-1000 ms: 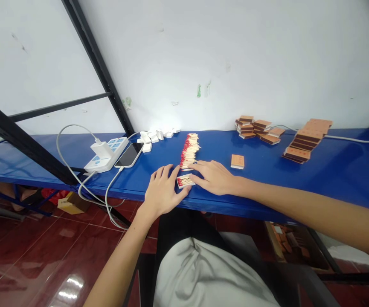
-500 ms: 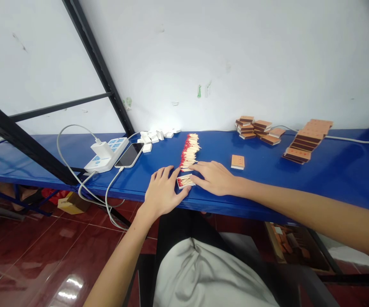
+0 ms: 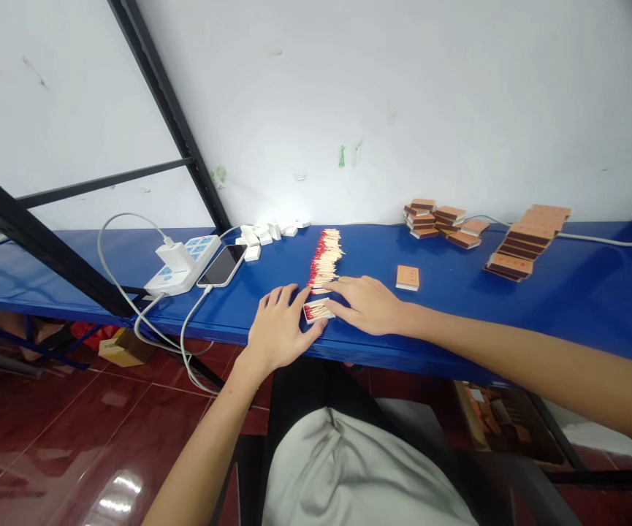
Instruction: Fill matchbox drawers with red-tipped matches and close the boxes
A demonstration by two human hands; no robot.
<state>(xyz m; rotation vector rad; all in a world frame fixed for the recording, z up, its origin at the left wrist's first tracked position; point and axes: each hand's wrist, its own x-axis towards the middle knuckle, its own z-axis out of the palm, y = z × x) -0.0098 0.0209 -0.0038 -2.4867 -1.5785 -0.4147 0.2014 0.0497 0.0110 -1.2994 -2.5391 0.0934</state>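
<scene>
A small open tray of red-tipped matches (image 3: 317, 310) lies near the front edge of the blue table (image 3: 568, 292). My left hand (image 3: 278, 326) rests flat beside it on the left, fingers spread, thumb and forefinger touching the tray. My right hand (image 3: 367, 303) lies flat on its right side, fingers stretched out against the tray and the near end of a long row of loose matches (image 3: 324, 258). A single closed matchbox (image 3: 406, 277) sits just right of my right hand.
Stacks of brown matchboxes (image 3: 440, 220) and a slanted pile (image 3: 524, 240) stand at the back right. A phone (image 3: 222, 264), a white power strip with charger (image 3: 180, 264) and cables lie at the left, with small white blocks (image 3: 264, 233) behind. A black steel frame (image 3: 167, 109) crosses the left.
</scene>
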